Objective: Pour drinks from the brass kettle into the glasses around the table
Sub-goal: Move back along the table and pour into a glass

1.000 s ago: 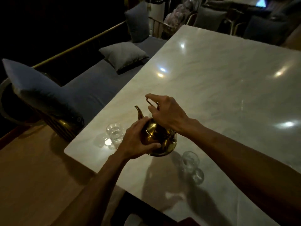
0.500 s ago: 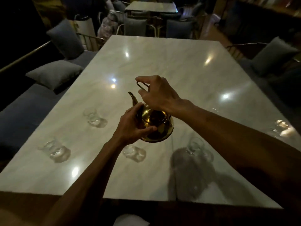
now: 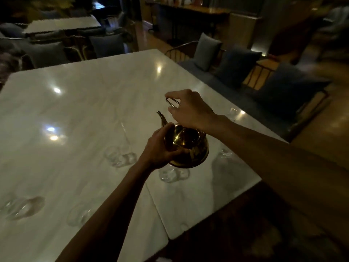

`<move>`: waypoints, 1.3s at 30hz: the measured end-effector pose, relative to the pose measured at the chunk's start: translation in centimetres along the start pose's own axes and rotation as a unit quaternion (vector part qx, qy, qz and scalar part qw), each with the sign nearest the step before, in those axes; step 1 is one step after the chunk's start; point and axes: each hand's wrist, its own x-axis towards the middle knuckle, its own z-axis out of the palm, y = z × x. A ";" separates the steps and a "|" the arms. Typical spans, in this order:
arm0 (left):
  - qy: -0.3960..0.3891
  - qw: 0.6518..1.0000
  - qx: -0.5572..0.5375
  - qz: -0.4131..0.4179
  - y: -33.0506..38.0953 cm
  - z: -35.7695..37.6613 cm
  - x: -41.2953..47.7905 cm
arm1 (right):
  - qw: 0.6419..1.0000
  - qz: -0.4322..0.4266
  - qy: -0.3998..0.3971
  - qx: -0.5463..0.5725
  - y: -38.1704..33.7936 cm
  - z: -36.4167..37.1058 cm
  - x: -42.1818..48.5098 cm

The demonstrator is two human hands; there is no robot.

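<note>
We saw blurred glasses (image 3: pixel 78 214) by the near edge of the surface (image 3: pixel 75 110). Farther in, our left hand (image 3: pixel 160 146) cupped the brass kettle (image 3: pixel 188 148), lifted above another glass (image 3: pixel 170 174). Our right hand (image 3: pixel 188 108) pinched its wire handle (image 3: pixel 171 102) above, toward the right edge.

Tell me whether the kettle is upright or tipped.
Roughly upright: the brass kettle has its spout pointing up, handle above, no stream visible.

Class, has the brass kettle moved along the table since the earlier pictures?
Cannot tell: the camera swung. The brass kettle stays just beyond the near glass, left of the right glass.
</note>
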 end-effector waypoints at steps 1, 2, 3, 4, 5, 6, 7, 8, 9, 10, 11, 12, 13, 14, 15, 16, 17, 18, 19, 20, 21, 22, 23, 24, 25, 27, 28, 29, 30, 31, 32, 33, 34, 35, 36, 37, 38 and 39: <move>-0.018 1.000 -0.008 0.012 0.4 0.9 0.9 | 1.000 0.012 0.008 -0.009 1.0 -0.7 -0.1; -0.034 0.999 -0.015 0.023 0.9 1.9 1.8 | 0.999 0.025 0.016 -0.016 2.1 -1.3 -0.2; -0.048 0.998 -0.019 0.031 1.4 2.9 2.6 | 0.999 0.039 0.024 -0.020 3.2 -2.0 -0.3; -0.058 0.997 -0.025 0.042 1.9 3.7 3.3 | 0.998 0.054 0.032 -0.022 4.4 -2.7 -0.5; -0.068 0.996 -0.029 0.054 2.4 4.7 4.1 | 0.997 0.069 0.041 -0.023 5.6 -3.4 -0.7; -0.075 0.995 -0.031 0.066 2.9 5.4 4.7 | 0.995 0.079 0.048 -0.027 6.5 -4.0 -1.0; -0.084 0.993 -0.033 0.077 3.3 6.2 5.4 | 0.994 0.089 0.055 -0.032 7.5 -4.6 -1.3; -0.099 0.991 -0.035 0.087 3.8 7.3 6.2 | 0.992 0.101 0.061 -0.037 8.7 -5.3 -1.7; -0.112 0.989 -0.039 0.093 4.4 8.5 6.9 | 0.991 0.111 0.064 -0.039 9.8 -6.0 -2.1; -0.125 0.987 -0.041 0.092 5.1 9.7 7.4 | 0.990 0.120 0.064 -0.039 10.9 -6.7 -2.5; -0.137 0.986 -0.045 0.087 5.7 11.0 8.0 | 0.989 0.128 0.064 -0.040 12.2 -7.5 -2.7; -0.150 0.984 -0.049 0.085 6.3 12.2 8.6 | 0.987 0.138 0.066 -0.042 13.5 -8.2 -2.9; -0.162 0.982 -0.052 0.085 6.6 13.6 9.4 | 0.986 0.147 0.069 -0.045 14.9 -8.9 -3.1; -0.171 0.980 -0.056 0.090 7.2 15.0 10.1 | 0.984 0.153 0.071 -0.048 16.4 -9.6 -3.1; -0.179 0.978 -0.056 0.092 7.6 16.3 11.1 | 0.983 0.158 0.073 -0.051 18.0 -10.3 -3.2; -0.185 0.977 -0.053 0.092 8.1 17.7 12.1 | 0.983 0.160 0.074 -0.055 19.7 -10.9 -3.1; -0.192 0.976 -0.051 0.089 8.5 19.2 13.1 | 0.982 0.162 0.074 -0.058 21.5 -11.5 -3.1; -0.199 0.975 -0.052 0.084 8.8 20.7 14.2 | 0.982 0.166 0.073 -0.057 23.2 -12.0 -3.0; -0.205 0.974 -0.055 0.077 8.9 22.3 15.2 | 0.981 0.172 0.068 -0.053 24.9 -12.5 -2.9; -0.206 0.975 -0.055 0.068 9.1 23.9 16.2 | 0.981 0.177 0.065 -0.048 26.5 -13.0 -2.8; -0.210 0.975 -0.052 0.058 9.3 25.4 17.3 | 0.981 0.181 0.061 -0.043 28.1 -13.4 -2.6; -0.214 0.975 -0.047 0.049 9.4 26.9 18.3 | 0.981 0.183 0.056 -0.040 29.7 -13.8 -2.5; -0.218 0.974 -0.041 0.041 9.4 28.4 19.4 | 0.980 0.187 0.051 -0.037 31.3 -14.3 -2.3; -0.222 0.974 -0.036 0.034 9.5 29.9 20.4 | 0.980 0.191 0.047 -0.033 32.9 -14.6 -2.2; -0.226 0.973 -0.031 0.026 9.5 31.2 21.2 | 0.979 0.197 0.041 -0.025 34.3 -14.9 -2.1; -0.230 0.973 -0.017 0.010 9.4 33.4 22.6 | 0.979 0.204 0.027 -0.007 37.0 -15.2 -1.9; -0.232 0.973 -0.006 0.003 9.3 34.5 23.2 | 0.979 0.204 0.019 0.000 38.4 -15.3 -1.8; -0.235 0.972 0.006 -0.004 9.2 35.5 23.9 | 0.978 0.208 0.011 0.005 39.7 -15.3 -1.6; -0.235 0.972 0.017 -0.010 9.1 36.4 24.5 | 0.977 0.213 0.007 0.009 41.0 -15.3 -1.4; -0.235 0.972 0.026 -0.014 8.9 37.2 25.2 | 0.975 0.221 0.004 0.012 42.2 -15.2 -1.2; -0.235 0.971 0.037 -0.017 8.7 38.1 25.8 | 0.973 0.229 -0.001 0.014 43.2 -15.1 -1.0; -0.238 0.970 0.048 -0.017 8.5 38.8 26.3 | 0.971 0.237 -0.007 0.015 44.2 -15.0 -0.7; -0.241 0.969 0.060 -0.018 8.3 39.5 26.8 | 0.970 0.243 -0.015 0.016 45.1 -14.8 -0.6; -0.240 0.968 0.072 -0.020 8.2 40.0 27.1 | 0.969 0.247 -0.024 0.017 45.9 -14.6 -0.4; -0.238 0.968 0.080 -0.023 8.0 40.5 27.5 | 0.968 0.247 -0.030 0.022 46.7 -14.4 -0.3; -0.235 0.968 0.087 -0.031 7.9 40.9 27.7 | 0.969 0.245 -0.033 0.028 47.3 -14.2 -0.1; -0.232 0.968 0.094 -0.035 7.7 41.3 27.9 | 0.969 0.243 -0.035 0.036 48.0 -14.0 0.0; -0.228 0.968 0.099 -0.039 7.6 41.6 28.1 | 0.969 0.241 -0.037 0.042 48.6 -13.8 0.1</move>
